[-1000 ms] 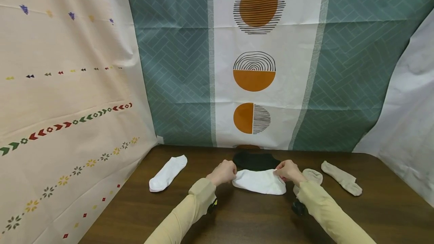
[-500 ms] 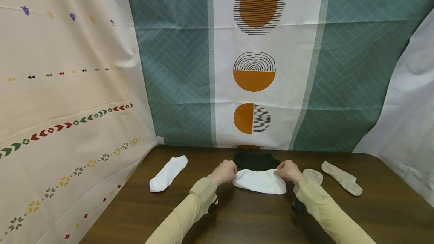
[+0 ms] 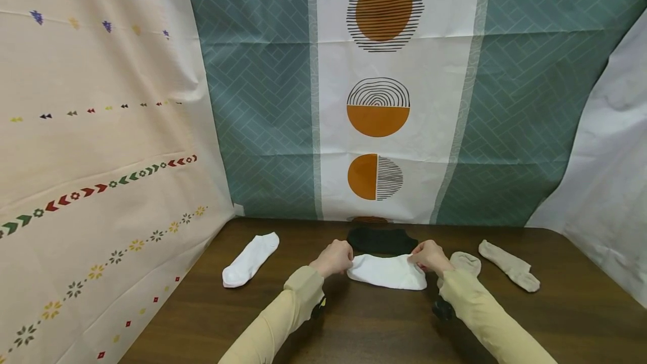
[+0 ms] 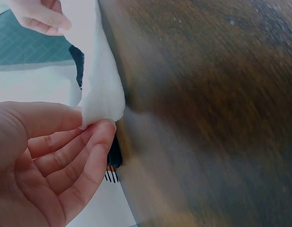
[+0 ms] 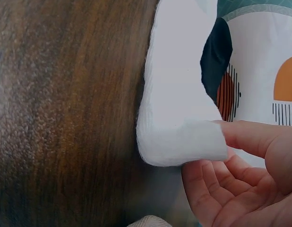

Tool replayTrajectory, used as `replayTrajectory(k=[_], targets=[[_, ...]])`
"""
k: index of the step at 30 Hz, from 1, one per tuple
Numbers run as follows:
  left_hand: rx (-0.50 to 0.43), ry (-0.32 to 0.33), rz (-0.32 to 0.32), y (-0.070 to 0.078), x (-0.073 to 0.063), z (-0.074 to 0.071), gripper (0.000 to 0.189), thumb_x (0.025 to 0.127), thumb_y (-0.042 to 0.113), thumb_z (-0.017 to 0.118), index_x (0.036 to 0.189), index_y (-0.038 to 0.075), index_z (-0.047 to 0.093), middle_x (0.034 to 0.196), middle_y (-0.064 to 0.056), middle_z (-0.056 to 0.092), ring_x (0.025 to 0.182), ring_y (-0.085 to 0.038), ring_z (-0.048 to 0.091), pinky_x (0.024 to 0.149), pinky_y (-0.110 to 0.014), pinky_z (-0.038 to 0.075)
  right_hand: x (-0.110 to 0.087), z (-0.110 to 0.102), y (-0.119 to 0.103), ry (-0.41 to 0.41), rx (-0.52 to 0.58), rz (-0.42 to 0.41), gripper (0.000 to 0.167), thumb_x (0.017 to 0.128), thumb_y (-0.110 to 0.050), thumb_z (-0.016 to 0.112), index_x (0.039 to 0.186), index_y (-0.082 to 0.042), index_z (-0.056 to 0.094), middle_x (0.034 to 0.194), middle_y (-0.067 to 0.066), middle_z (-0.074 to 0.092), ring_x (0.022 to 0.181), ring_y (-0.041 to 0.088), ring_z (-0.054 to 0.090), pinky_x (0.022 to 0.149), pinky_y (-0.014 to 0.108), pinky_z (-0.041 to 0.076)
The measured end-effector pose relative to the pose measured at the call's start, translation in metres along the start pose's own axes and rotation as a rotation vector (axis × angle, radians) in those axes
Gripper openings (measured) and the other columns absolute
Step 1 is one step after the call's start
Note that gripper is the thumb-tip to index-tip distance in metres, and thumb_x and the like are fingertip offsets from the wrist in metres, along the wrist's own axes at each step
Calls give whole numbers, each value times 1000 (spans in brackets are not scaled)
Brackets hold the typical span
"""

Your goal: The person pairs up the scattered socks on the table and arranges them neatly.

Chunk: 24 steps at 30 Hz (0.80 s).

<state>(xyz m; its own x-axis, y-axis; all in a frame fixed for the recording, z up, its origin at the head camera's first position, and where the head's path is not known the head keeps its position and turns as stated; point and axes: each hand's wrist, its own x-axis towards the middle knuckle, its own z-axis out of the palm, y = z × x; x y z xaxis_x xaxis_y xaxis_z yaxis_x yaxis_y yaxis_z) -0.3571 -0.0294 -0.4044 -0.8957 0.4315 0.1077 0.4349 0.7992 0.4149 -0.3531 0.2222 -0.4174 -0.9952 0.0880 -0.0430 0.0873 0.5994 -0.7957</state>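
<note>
Between both hands a white sock is stretched out sideways, close over the brown table. My left hand pinches its left end; in the left wrist view the thumb lies on one side of the sock's edge and the fingertips on the other. At the opposite end my right hand pinches the upper corner between thumb and fingers, and the rounded end hangs past the grip. Just behind this sock lies a black sock, partly covered by it in the wrist views.
Another white sock lies slanted at the table's left. To the right are a beige sock and a bunched beige sock, partly hidden by the right forearm. The wooden table ends at a patterned curtain behind.
</note>
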Motion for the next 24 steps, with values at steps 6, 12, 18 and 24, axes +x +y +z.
replayTrajectory(k=[6, 12, 18, 24], targets=[[-12, 0, -13, -1, 0, 0, 18, 79, 2, 62, 63, 8, 58, 51, 1, 50, 38, -8, 47, 42, -21, 37, 1, 1, 0, 1, -2, 5, 11, 73, -2, 70, 76, 3, 61, 61, 4, 51, 51, 12, 47, 48, 24, 43], [-10, -4, -21, -4, 2, 0, 16, 79, 3, 63, 64, 8, 59, 52, 1, 51, 40, -9, 48, 43, -22, 38, 2, 1, -1, -3, -4, -4, 12, 73, -3, 70, 77, 3, 60, 59, 4, 51, 50, 12, 47, 47, 24, 42], [-15, -17, -24, -3, 1, 1, 17, 80, 4, 64, 64, 8, 59, 53, 1, 51, 41, -9, 49, 43, -23, 39, 2, 1, 2, -10, -13, 1, 14, 73, -5, 71, 76, 2, 59, 59, 4, 52, 50, 12, 47, 47, 24, 42], [-14, -13, -30, -1, 0, -3, 19, 80, 4, 63, 62, 9, 58, 52, 1, 51, 41, -10, 50, 43, -23, 39, 0, -1, 0, -11, -9, -10, 14, 74, -5, 70, 77, 3, 59, 60, 4, 52, 51, 12, 48, 48, 25, 43]])
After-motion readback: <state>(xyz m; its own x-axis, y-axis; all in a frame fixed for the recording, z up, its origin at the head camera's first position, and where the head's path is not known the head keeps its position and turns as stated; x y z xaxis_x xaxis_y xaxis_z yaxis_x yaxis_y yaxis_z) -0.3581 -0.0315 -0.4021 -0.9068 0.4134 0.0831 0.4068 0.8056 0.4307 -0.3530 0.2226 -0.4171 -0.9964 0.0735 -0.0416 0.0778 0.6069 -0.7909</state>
